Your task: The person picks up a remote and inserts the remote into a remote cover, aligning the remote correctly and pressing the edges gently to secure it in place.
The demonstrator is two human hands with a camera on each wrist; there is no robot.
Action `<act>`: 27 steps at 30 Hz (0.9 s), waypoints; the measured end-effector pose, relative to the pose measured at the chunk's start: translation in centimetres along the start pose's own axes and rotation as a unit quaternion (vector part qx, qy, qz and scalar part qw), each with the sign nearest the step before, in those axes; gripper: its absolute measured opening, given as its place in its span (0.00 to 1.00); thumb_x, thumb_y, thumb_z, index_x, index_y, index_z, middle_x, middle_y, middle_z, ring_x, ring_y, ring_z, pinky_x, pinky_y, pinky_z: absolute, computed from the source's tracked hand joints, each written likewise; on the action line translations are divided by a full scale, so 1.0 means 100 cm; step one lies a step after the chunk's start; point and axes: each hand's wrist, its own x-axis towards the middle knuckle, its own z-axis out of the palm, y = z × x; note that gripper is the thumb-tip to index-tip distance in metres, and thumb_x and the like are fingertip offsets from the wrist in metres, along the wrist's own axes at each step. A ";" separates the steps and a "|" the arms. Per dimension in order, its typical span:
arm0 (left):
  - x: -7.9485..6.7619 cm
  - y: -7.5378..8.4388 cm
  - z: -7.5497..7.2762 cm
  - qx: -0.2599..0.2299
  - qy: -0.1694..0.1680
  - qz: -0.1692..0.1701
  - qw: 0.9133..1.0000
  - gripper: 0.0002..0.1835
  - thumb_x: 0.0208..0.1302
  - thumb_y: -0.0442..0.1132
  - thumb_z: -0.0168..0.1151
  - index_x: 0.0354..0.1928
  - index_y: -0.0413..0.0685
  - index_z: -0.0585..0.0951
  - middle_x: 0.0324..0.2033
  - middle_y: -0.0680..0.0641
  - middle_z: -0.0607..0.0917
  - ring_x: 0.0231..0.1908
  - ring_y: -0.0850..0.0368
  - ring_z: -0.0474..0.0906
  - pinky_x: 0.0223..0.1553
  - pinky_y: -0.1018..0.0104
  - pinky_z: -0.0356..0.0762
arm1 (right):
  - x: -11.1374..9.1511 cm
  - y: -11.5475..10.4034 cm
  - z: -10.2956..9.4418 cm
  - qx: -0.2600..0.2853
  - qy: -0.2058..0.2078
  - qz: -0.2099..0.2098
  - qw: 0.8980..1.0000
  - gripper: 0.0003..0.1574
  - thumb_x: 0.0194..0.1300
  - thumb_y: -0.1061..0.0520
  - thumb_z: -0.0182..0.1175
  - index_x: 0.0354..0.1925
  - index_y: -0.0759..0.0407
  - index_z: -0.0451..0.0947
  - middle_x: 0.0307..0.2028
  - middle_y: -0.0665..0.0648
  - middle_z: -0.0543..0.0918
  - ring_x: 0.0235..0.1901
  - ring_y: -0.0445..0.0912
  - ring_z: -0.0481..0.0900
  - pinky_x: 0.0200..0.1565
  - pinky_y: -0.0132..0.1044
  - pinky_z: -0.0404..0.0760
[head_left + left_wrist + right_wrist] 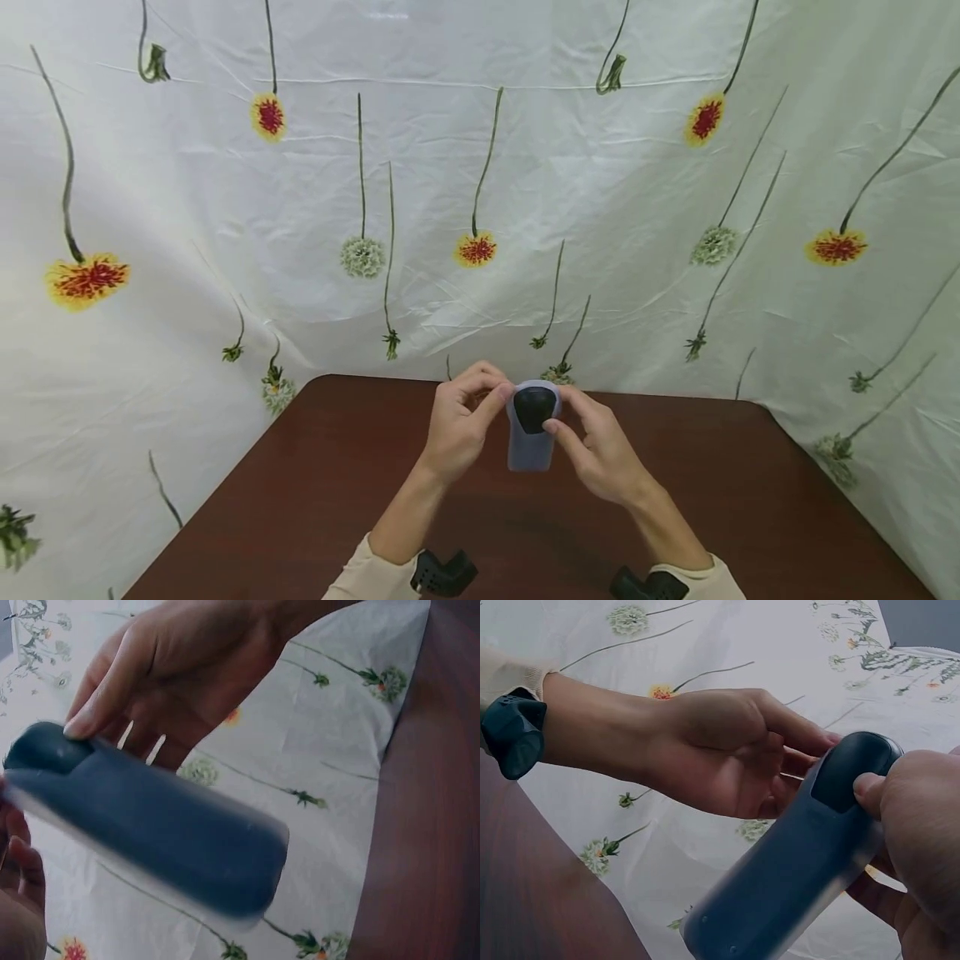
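Both hands hold up a translucent bluish sleeve (529,457) with a black, rounded device (534,408) showing at its upper end. My left hand (461,421) pinches the upper left edge, thumb and index fingertips together at the rim. On the other side, my right hand (606,454) has its thumb on the black part and its fingers around the right edge. The right wrist view shows that right thumb (868,787) on the black surface close up. In the left wrist view the sleeve (180,825) is slightly blurred, its closed end away from the hands.
A dark reddish-brown table (360,467) lies under the hands. Behind and around it hangs a white cloth (427,183) printed with flowers. Black wrist devices (444,573) sit at both light sleeve cuffs.
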 end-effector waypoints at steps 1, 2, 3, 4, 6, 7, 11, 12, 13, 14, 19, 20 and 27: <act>0.000 0.000 0.003 -0.002 0.014 0.001 1.000 0.07 0.71 0.24 0.61 0.35 0.33 0.86 0.32 0.41 0.80 0.33 0.53 0.73 0.33 0.68 0.72 | -0.001 0.001 0.001 -0.001 0.002 0.002 1.000 0.28 0.67 0.78 0.60 0.64 0.68 0.74 0.54 0.61 0.83 0.52 0.50 0.82 0.53 0.36 0.80; 0.001 -0.001 0.005 -0.002 0.026 0.002 1.000 0.07 0.71 0.24 0.62 0.35 0.33 0.86 0.32 0.40 0.80 0.34 0.54 0.73 0.34 0.68 0.72 | -0.001 0.001 0.001 -0.002 0.005 0.005 1.000 0.28 0.67 0.78 0.60 0.63 0.68 0.74 0.53 0.61 0.84 0.51 0.50 0.83 0.51 0.37 0.80; 0.001 -0.002 0.007 -0.002 0.036 0.004 0.999 0.06 0.71 0.24 0.62 0.35 0.33 0.86 0.32 0.40 0.80 0.34 0.54 0.73 0.34 0.69 0.72 | -0.001 0.002 0.002 -0.004 0.009 0.007 1.000 0.27 0.68 0.77 0.60 0.63 0.68 0.74 0.53 0.60 0.84 0.50 0.50 0.83 0.51 0.37 0.81; 0.001 -0.003 0.009 0.000 0.044 0.005 0.999 0.06 0.71 0.24 0.63 0.35 0.32 0.86 0.32 0.40 0.80 0.34 0.54 0.73 0.34 0.69 0.72 | -0.002 0.002 0.003 -0.007 0.014 0.008 1.000 0.27 0.68 0.77 0.60 0.63 0.68 0.74 0.52 0.60 0.84 0.49 0.50 0.83 0.50 0.37 0.81; 0.001 -0.005 0.010 0.006 0.051 0.008 0.999 0.06 0.70 0.24 0.63 0.35 0.32 0.87 0.32 0.40 0.81 0.34 0.54 0.74 0.34 0.69 0.72 | -0.003 0.003 0.004 -0.013 0.025 0.008 1.000 0.26 0.67 0.77 0.61 0.62 0.68 0.75 0.51 0.60 0.85 0.46 0.50 0.84 0.48 0.37 0.82; 0.000 -0.008 0.010 0.011 0.052 0.009 0.999 0.06 0.70 0.24 0.63 0.36 0.32 0.87 0.32 0.40 0.82 0.33 0.54 0.73 0.34 0.69 0.71 | -0.003 0.004 0.005 -0.016 0.030 0.008 0.999 0.26 0.67 0.77 0.61 0.62 0.68 0.75 0.50 0.60 0.85 0.45 0.51 0.84 0.47 0.37 0.82; -0.003 -0.015 0.007 -0.001 0.027 -0.011 1.000 0.07 0.71 0.24 0.62 0.43 0.29 0.88 0.38 0.43 0.83 0.37 0.55 0.74 0.38 0.70 0.72 | -0.003 0.005 0.006 -0.025 0.053 0.020 0.998 0.26 0.68 0.76 0.62 0.62 0.67 0.76 0.51 0.59 0.85 0.44 0.51 0.85 0.47 0.36 0.82; -0.004 -0.016 0.006 -0.017 0.013 -0.019 1.000 0.08 0.72 0.25 0.61 0.47 0.28 0.87 0.40 0.43 0.83 0.39 0.55 0.76 0.40 0.70 0.74 | -0.002 0.005 0.005 -0.022 0.058 0.027 0.998 0.25 0.68 0.76 0.62 0.62 0.67 0.76 0.51 0.59 0.85 0.44 0.51 0.85 0.47 0.36 0.82; -0.005 -0.017 0.006 -0.035 -0.002 -0.027 0.999 0.10 0.72 0.25 0.61 0.51 0.27 0.85 0.43 0.44 0.83 0.41 0.55 0.77 0.43 0.69 0.76 | -0.002 0.005 0.005 -0.020 0.064 0.035 0.997 0.25 0.69 0.75 0.61 0.62 0.67 0.76 0.52 0.58 0.85 0.45 0.51 0.85 0.48 0.37 0.82; -0.005 -0.018 0.006 -0.052 -0.017 -0.037 0.998 0.12 0.72 0.26 0.62 0.54 0.27 0.84 0.46 0.43 0.82 0.44 0.54 0.79 0.47 0.67 0.78 | -0.002 0.005 0.005 -0.017 0.069 0.042 0.997 0.25 0.69 0.75 0.61 0.62 0.67 0.76 0.52 0.58 0.84 0.47 0.50 0.85 0.49 0.37 0.82; -0.006 -0.018 0.007 -0.064 -0.054 -0.047 0.995 0.19 0.68 0.25 0.67 0.60 0.30 0.81 0.51 0.39 0.82 0.48 0.48 0.84 0.49 0.60 0.83 | -0.002 0.004 0.002 -0.009 0.082 0.060 0.995 0.25 0.69 0.74 0.62 0.62 0.66 0.77 0.54 0.58 0.84 0.49 0.51 0.85 0.49 0.40 0.84; -0.006 -0.018 0.007 -0.051 -0.050 -0.049 0.996 0.19 0.67 0.25 0.68 0.59 0.31 0.82 0.50 0.39 0.83 0.47 0.49 0.84 0.48 0.60 0.84 | -0.001 0.004 0.002 -0.011 0.085 0.059 0.995 0.24 0.68 0.74 0.63 0.61 0.65 0.78 0.53 0.58 0.85 0.49 0.51 0.85 0.49 0.39 0.84; -0.005 -0.015 0.004 -0.014 -0.029 -0.059 0.998 0.17 0.63 0.23 0.70 0.54 0.32 0.85 0.45 0.40 0.88 0.44 0.51 0.86 0.45 0.62 0.84 | 0.002 0.000 0.000 -0.006 0.140 0.065 0.988 0.30 0.58 0.76 0.72 0.58 0.68 0.75 0.49 0.62 0.80 0.47 0.53 0.84 0.49 0.37 0.84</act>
